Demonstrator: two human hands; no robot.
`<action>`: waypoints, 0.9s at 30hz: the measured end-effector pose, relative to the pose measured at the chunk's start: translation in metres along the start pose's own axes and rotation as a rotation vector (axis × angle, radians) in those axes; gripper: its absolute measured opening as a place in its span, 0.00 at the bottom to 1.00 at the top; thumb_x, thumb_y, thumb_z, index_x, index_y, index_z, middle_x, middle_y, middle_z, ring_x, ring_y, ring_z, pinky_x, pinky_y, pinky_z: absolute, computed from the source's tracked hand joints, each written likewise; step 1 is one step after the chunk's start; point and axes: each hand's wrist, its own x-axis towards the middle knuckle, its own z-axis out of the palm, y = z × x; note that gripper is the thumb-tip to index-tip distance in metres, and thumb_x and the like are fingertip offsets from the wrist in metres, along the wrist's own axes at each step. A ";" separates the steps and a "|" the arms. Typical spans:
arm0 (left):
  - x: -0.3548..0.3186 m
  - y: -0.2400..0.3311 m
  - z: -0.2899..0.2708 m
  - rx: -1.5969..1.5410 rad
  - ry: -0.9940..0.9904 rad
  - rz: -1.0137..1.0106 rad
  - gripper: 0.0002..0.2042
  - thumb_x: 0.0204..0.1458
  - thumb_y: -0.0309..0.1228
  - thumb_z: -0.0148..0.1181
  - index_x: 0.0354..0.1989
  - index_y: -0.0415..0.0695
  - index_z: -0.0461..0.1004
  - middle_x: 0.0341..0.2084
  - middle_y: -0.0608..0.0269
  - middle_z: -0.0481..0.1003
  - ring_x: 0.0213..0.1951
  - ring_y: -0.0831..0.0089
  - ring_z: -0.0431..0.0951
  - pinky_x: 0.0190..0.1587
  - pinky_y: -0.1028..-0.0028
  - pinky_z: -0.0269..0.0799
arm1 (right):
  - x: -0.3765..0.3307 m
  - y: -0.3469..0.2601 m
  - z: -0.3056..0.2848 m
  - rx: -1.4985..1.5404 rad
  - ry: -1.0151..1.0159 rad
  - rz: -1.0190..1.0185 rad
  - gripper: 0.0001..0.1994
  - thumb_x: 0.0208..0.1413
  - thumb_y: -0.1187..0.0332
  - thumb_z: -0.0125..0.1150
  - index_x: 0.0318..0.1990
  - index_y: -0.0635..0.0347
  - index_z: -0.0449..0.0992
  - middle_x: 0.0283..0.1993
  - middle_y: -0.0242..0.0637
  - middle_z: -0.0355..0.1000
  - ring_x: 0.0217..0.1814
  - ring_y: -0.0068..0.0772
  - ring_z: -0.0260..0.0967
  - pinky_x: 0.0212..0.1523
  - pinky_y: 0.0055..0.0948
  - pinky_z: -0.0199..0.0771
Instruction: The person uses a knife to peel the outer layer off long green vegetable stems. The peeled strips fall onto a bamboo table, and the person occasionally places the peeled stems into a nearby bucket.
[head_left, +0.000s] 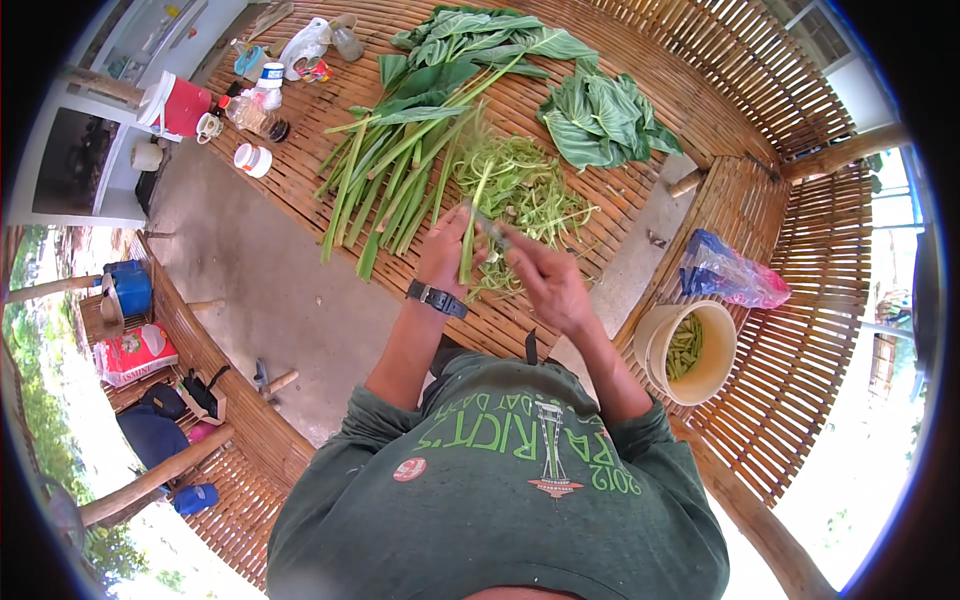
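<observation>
Nearest, a green shirt point(500, 490), both forearms reaching up from it over a slatted bamboo table point(560, 110). Left hand point(447, 255), watch point(436, 298) at the wrist, fingers closed around an upright green stalk point(467, 262); right hand point(540, 280) just beside, gripping a small knife point(490, 228) against the stalk. Beyond, peelings point(520, 185), long stalks point(385, 185), broad leaves point(605, 120); right, a bucket point(655, 345) holding cut green pieces.
</observation>
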 end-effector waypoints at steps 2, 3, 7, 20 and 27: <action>0.000 -0.001 -0.006 -0.036 -0.023 -0.026 0.07 0.72 0.35 0.52 0.45 0.45 0.67 0.34 0.62 0.72 0.27 0.77 0.71 0.22 0.78 0.67 | 0.006 0.003 -0.016 0.179 0.113 0.128 0.24 0.73 0.61 0.56 0.72 0.61 0.69 0.28 0.22 0.68 0.27 0.13 0.60 0.25 0.20 0.59; 0.001 -0.001 -0.009 -0.054 -0.034 -0.038 0.07 0.72 0.35 0.52 0.46 0.45 0.67 0.34 0.62 0.72 0.28 0.76 0.71 0.22 0.78 0.67 | 0.011 0.007 -0.022 0.281 0.237 0.077 0.23 0.74 0.63 0.55 0.71 0.63 0.70 0.26 0.19 0.63 0.26 0.11 0.54 0.24 0.19 0.56; 0.009 -0.002 -0.046 -0.122 0.067 -0.084 0.07 0.72 0.35 0.53 0.47 0.45 0.67 0.34 0.61 0.72 0.28 0.74 0.71 0.23 0.76 0.67 | 0.018 -0.011 -0.060 0.201 0.460 0.012 0.23 0.74 0.63 0.54 0.72 0.61 0.68 0.24 0.18 0.61 0.24 0.12 0.54 0.24 0.21 0.58; 0.029 -0.007 -0.034 -0.100 0.008 -0.136 0.14 0.73 0.42 0.47 0.44 0.41 0.69 0.23 0.61 0.69 0.20 0.71 0.69 0.21 0.75 0.67 | -0.019 -0.013 0.025 -0.322 -0.074 -0.349 0.27 0.67 0.63 0.60 0.72 0.54 0.69 0.45 0.50 0.82 0.34 0.52 0.80 0.35 0.41 0.79; 0.022 -0.005 -0.028 -0.138 -0.039 -0.138 0.12 0.72 0.40 0.49 0.44 0.42 0.68 0.25 0.61 0.69 0.22 0.72 0.68 0.21 0.75 0.67 | -0.019 -0.018 0.021 -0.277 -0.143 -0.223 0.24 0.69 0.63 0.58 0.70 0.55 0.71 0.51 0.51 0.81 0.42 0.52 0.82 0.43 0.40 0.81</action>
